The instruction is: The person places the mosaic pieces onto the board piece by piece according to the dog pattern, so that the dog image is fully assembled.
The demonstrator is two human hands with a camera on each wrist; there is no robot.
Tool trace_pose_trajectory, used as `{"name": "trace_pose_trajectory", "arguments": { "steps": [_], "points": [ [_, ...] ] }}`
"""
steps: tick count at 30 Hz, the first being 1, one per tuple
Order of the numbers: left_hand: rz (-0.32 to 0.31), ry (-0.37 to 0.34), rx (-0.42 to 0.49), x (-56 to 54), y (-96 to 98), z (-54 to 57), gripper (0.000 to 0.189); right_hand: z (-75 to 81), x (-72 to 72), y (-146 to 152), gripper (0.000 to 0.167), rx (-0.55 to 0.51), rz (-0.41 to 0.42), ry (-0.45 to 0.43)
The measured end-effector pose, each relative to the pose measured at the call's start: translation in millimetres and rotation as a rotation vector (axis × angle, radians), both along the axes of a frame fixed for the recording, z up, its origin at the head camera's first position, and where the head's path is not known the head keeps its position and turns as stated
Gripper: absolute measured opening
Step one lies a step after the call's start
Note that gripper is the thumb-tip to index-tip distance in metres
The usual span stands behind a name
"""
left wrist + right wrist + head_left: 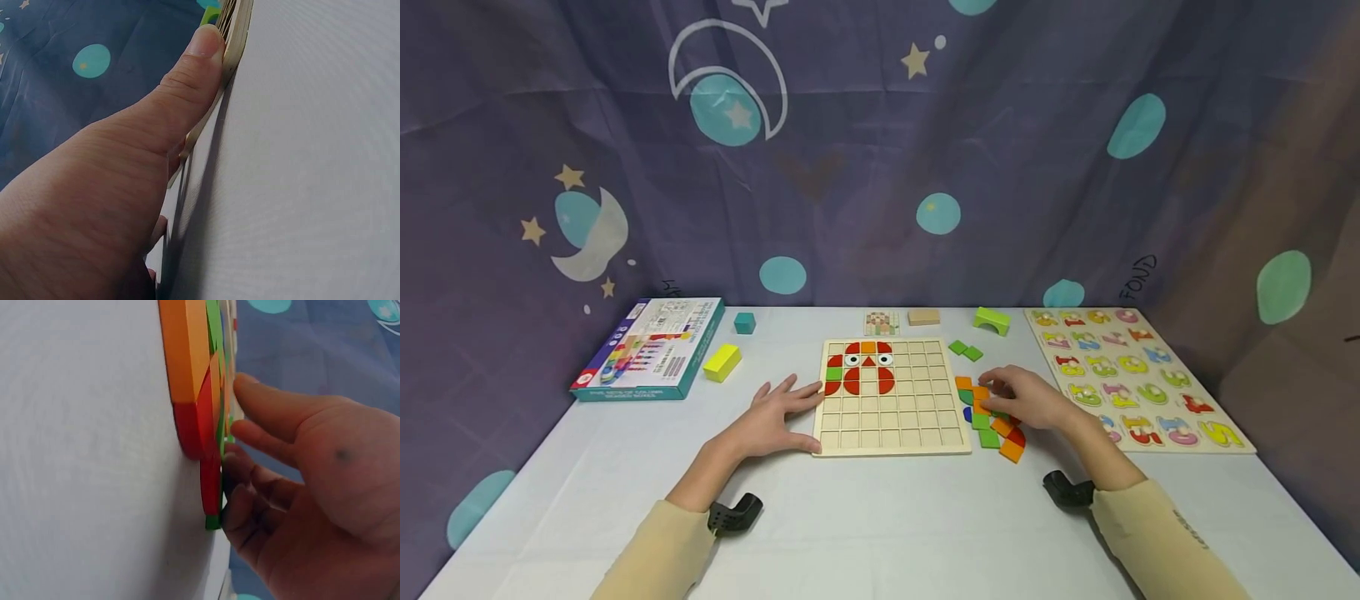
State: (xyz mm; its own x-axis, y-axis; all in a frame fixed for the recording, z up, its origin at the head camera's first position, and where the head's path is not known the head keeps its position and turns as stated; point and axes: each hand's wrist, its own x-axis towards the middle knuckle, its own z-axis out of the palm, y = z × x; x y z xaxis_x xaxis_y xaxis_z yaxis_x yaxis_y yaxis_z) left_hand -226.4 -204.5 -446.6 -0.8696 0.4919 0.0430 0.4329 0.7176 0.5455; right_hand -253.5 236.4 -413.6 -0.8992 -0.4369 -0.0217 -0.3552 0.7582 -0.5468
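A wooden grid board lies flat on the table, with red, orange and green pieces and two round eyes set in its upper left part. My left hand spreads its fingers along the board's left side. Its thumb rests on the board's edge near the lower left corner. To the right of the board lies a heap of loose tiles, orange, green, red and blue. My right hand hovers low over this heap, thumb and forefinger apart around an orange tile; no lifted tile shows.
A pattern card, a plain wooden block and a green arch block stand behind the board. On the left are a game box, a yellow block and a teal cube. A puzzle board of colourful figures lies right.
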Motion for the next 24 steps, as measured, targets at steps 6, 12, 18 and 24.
{"name": "trace_pose_trajectory", "arguments": {
  "steps": [6,12,18,24],
  "points": [
    [0.01,-0.009,-0.002,-0.3,0.0,0.1,0.092,-1.4,0.2,-5,0.031,0.03,-0.03,-0.001],
    [0.007,-0.006,0.004,-0.6,-0.1,-1.5,0.093,-3.0,0.7,-7,0.018,-0.045,-0.083,-0.023],
    [0.011,-0.006,0.001,-1.8,-0.3,-1.6,0.094,-2.3,0.7,-8,0.007,-0.106,-0.062,0.03],
    [0.006,-0.003,0.007,-2.1,-0.8,-1.4,0.094,4.2,3.3,-15,0.007,-0.142,-0.045,0.053]
  ]
}}
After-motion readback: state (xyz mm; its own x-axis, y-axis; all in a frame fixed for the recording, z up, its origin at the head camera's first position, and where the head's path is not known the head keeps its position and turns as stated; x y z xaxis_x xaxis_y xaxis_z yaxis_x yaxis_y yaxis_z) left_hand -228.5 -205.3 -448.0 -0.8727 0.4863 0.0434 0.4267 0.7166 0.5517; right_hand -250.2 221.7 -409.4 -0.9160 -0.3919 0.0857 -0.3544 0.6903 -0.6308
